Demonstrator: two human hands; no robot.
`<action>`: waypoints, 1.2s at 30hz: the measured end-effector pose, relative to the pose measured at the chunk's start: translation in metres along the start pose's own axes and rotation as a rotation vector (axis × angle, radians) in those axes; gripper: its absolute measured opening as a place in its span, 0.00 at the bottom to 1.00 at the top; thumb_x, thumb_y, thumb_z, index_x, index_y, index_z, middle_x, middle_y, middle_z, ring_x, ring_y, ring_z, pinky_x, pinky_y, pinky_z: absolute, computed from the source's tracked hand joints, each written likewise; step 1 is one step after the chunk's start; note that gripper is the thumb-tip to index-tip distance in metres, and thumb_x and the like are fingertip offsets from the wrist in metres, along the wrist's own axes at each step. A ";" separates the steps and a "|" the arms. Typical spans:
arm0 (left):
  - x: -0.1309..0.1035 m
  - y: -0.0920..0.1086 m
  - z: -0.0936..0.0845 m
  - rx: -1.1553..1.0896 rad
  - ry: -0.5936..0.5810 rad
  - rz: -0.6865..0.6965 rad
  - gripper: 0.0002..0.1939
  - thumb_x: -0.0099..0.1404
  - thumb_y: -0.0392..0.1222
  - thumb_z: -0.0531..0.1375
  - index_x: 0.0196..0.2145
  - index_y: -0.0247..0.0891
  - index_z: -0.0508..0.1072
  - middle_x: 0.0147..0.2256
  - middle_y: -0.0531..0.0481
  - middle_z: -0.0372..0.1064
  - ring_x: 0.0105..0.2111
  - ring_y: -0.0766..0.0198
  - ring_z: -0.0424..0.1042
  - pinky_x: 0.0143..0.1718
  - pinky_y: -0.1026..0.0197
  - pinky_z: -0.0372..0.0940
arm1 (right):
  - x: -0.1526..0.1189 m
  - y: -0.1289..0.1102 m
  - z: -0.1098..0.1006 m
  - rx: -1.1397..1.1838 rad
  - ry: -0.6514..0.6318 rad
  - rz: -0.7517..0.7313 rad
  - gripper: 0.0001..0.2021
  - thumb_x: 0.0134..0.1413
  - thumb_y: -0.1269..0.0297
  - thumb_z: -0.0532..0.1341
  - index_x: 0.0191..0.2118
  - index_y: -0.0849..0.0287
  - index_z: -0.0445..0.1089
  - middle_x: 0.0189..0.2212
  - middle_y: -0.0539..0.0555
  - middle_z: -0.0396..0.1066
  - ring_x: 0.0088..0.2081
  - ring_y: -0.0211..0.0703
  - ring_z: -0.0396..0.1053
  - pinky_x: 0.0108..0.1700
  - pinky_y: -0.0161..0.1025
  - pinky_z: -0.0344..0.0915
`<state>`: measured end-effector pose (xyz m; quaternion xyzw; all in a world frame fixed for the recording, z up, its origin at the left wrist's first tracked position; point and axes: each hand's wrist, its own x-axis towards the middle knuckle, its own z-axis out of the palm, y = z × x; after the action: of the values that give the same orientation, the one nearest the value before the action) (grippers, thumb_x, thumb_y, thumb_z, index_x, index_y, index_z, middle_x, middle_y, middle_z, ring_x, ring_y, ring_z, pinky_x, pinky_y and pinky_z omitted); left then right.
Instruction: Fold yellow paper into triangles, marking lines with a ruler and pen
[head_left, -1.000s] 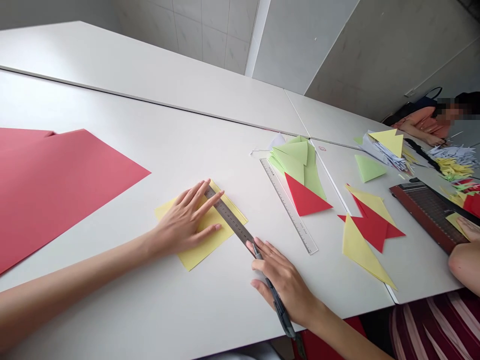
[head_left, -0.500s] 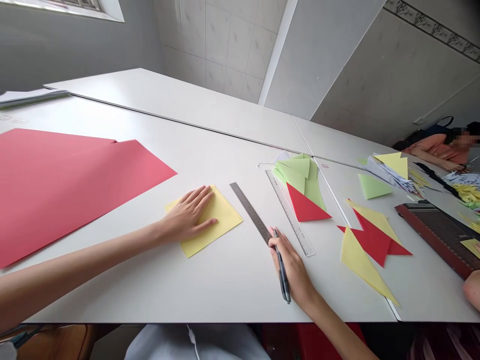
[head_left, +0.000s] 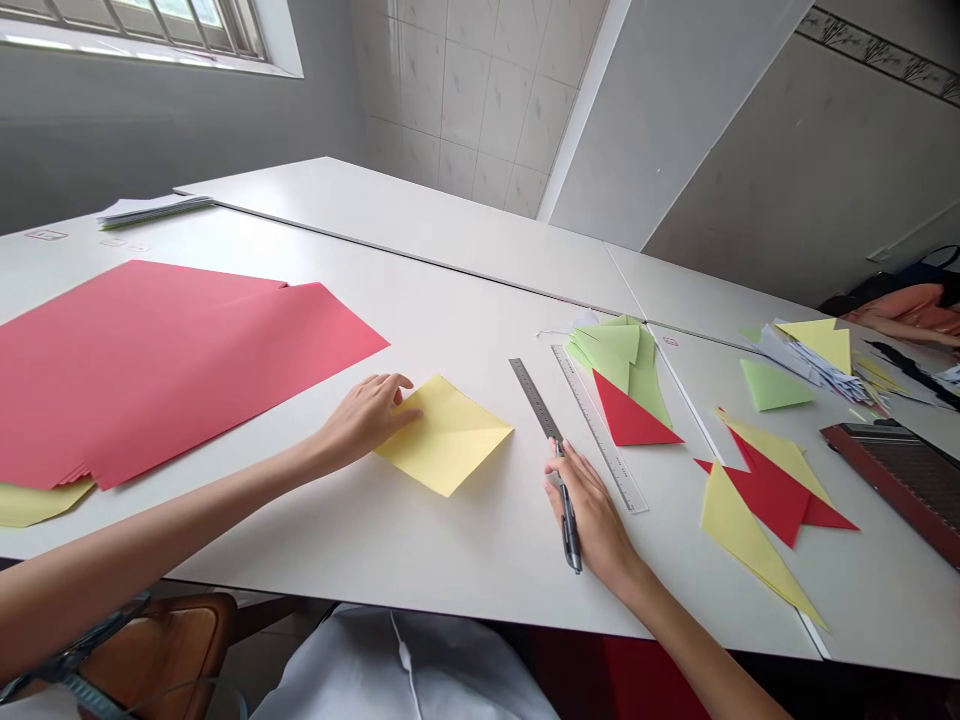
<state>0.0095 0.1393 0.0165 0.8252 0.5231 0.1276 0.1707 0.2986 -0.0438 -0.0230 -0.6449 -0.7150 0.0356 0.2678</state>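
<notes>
Yellow paper [head_left: 451, 440] showing at seven o'clock from the view's centre

The left hand [head_left: 367, 415] is pinching the paper at its nine o'clock side, fingers half curled. At four o'clock from the paper, the right hand [head_left: 592, 505] is gripping a dark pen [head_left: 570, 530], its fingertips touching the five o'clock end of the metal ruler [head_left: 534, 398]. The clear ruler [head_left: 600, 430] is lying at three o'clock, the green papers [head_left: 611, 348] at two and the large red sheets [head_left: 195, 370] at nine

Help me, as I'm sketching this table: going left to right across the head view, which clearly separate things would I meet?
Red sheets → yellow square → metal ruler → clear ruler → green piece → paper cutter.
</notes>
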 end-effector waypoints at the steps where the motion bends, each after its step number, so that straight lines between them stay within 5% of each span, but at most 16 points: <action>1: -0.001 0.000 0.001 -0.021 -0.008 -0.009 0.19 0.67 0.53 0.59 0.49 0.36 0.69 0.43 0.46 0.69 0.42 0.59 0.70 0.45 0.51 0.68 | 0.001 -0.002 0.000 -0.006 0.007 -0.006 0.05 0.67 0.66 0.50 0.40 0.55 0.61 0.62 0.59 0.62 0.67 0.55 0.52 0.62 0.60 0.60; 10: -0.014 0.005 0.004 -0.192 -0.028 0.029 0.19 0.67 0.49 0.56 0.53 0.41 0.64 0.33 0.52 0.68 0.31 0.64 0.67 0.33 0.61 0.63 | 0.019 -0.001 -0.005 -0.078 0.054 -0.089 0.07 0.69 0.66 0.48 0.42 0.57 0.62 0.62 0.63 0.61 0.64 0.51 0.58 0.63 0.57 0.59; 20: -0.023 0.004 -0.001 -0.273 -0.075 0.102 0.20 0.64 0.55 0.52 0.50 0.44 0.64 0.31 0.53 0.67 0.30 0.63 0.66 0.33 0.62 0.61 | 0.076 0.068 -0.039 -0.182 -0.193 -0.244 0.20 0.63 0.77 0.45 0.46 0.54 0.71 0.58 0.53 0.68 0.63 0.47 0.60 0.66 0.55 0.56; 25: -0.023 0.001 0.004 -0.243 -0.074 0.122 0.24 0.64 0.55 0.53 0.55 0.44 0.59 0.31 0.53 0.68 0.28 0.63 0.65 0.32 0.61 0.61 | 0.087 0.080 -0.044 -0.205 -0.249 -0.249 0.27 0.58 0.82 0.42 0.50 0.53 0.71 0.57 0.49 0.68 0.65 0.43 0.58 0.66 0.53 0.56; 30: -0.025 -0.002 0.007 -0.184 -0.062 0.186 0.23 0.67 0.55 0.51 0.55 0.44 0.62 0.30 0.52 0.68 0.31 0.60 0.67 0.39 0.57 0.62 | 0.069 0.063 -0.043 -0.215 -0.139 -0.160 0.28 0.61 0.80 0.41 0.59 0.55 0.66 0.64 0.54 0.58 0.67 0.47 0.52 0.67 0.57 0.53; 36: -0.032 -0.004 0.009 -0.121 -0.061 0.286 0.20 0.69 0.54 0.47 0.46 0.47 0.74 0.31 0.51 0.70 0.34 0.60 0.68 0.44 0.56 0.61 | 0.000 0.008 -0.028 -0.187 -0.117 -0.108 0.29 0.69 0.62 0.50 0.71 0.58 0.42 0.68 0.58 0.48 0.69 0.49 0.46 0.67 0.55 0.55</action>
<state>-0.0041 0.1104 0.0056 0.8830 0.3860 0.1567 0.2163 0.3178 -0.0505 -0.0018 -0.6245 -0.7632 -0.0080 0.1659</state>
